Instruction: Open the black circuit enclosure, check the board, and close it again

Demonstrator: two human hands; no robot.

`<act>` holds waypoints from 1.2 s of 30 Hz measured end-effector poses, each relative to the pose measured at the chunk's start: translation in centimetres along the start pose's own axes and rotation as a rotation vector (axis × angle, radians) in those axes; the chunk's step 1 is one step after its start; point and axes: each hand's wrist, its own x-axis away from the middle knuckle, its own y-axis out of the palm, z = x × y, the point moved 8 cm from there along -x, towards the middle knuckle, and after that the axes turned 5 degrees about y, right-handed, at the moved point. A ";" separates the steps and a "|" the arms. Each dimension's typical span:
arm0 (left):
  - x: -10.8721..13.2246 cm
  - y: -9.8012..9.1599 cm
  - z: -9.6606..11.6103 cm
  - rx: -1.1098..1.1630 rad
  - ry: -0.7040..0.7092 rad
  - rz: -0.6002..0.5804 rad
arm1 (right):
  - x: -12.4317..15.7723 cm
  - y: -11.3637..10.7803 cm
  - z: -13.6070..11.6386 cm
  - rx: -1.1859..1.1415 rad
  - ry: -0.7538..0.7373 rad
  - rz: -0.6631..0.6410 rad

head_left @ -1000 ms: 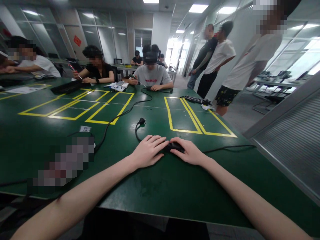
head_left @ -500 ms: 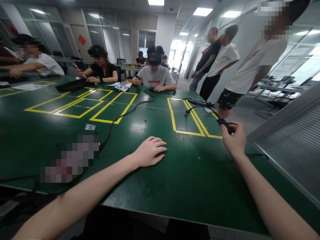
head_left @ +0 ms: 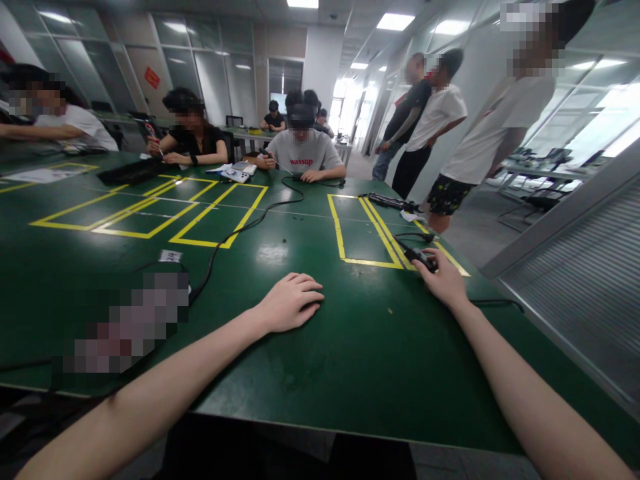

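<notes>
My left hand point(head_left: 293, 302) lies palm down on the green table point(head_left: 320, 373), fingers stretched out and slightly apart, with nothing in it. Over to the right, my right hand point(head_left: 447, 277) is closed around a small black block with cords, which looks like a power adapter point(head_left: 423, 260). It is low at the tabletop, beside the yellow tape lines; whether it touches the surface I cannot tell. From its far end a short black cord point(head_left: 413, 235) curves to a dark plug-like end. Another black cord point(head_left: 497, 303) runs out to the right behind my wrist.
A blurred-out object point(head_left: 130, 323) lies left of my left forearm, a long black cable point(head_left: 240, 230) leading away from it. Yellow tape point(head_left: 373, 263) marks rectangles. A folded black tripod-like item point(head_left: 390, 202) lies at the far right. A person point(head_left: 303, 150) sits opposite; others sit left and stand right.
My right hand has lowered toward the table with the power adapter, and the short cord's end has swung to the right. My left hand stays flat. The view has shifted slightly.
</notes>
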 end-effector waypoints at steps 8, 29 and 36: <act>0.1 0.1 0.1 0.007 0.016 -0.018 | -0.2 0.4 0.8 0.089 0.068 0.015; 0.5 0.0 0.0 0.047 0.014 -0.064 | -0.8 0.9 4.3 -0.249 0.371 0.041; 0.4 -0.2 0.1 0.077 0.021 -0.054 | -0.5 0.9 0.3 0.043 -0.028 0.075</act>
